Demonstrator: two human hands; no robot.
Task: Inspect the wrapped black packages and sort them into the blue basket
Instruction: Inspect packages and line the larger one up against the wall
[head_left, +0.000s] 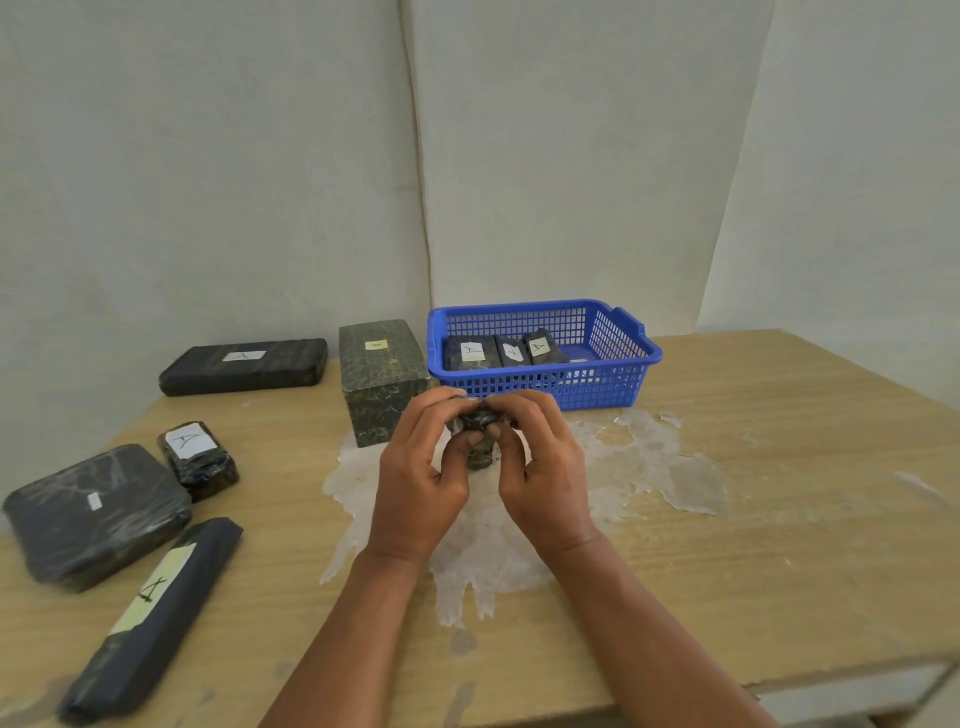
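Observation:
Both hands hold one small wrapped black package (480, 434) above the middle of the table, just in front of the blue basket (613, 384). My left hand (421, 478) grips its left side and my right hand (540, 478) grips its right side; fingers hide most of it. Three labelled black packages (501, 352) stand in the basket's left part. On the table's left lie a small labelled package (200, 460), a wide flat package (98, 512), a long narrow package (153, 618) and a long flat package (244, 365). A tall wrapped box (383, 379) stands beside the basket.
The wooden table (753, 519) has a patch of peeled whitish surface (649, 467) under and right of my hands. Pale walls meet in a corner behind the table. The table's front edge runs along the lower right.

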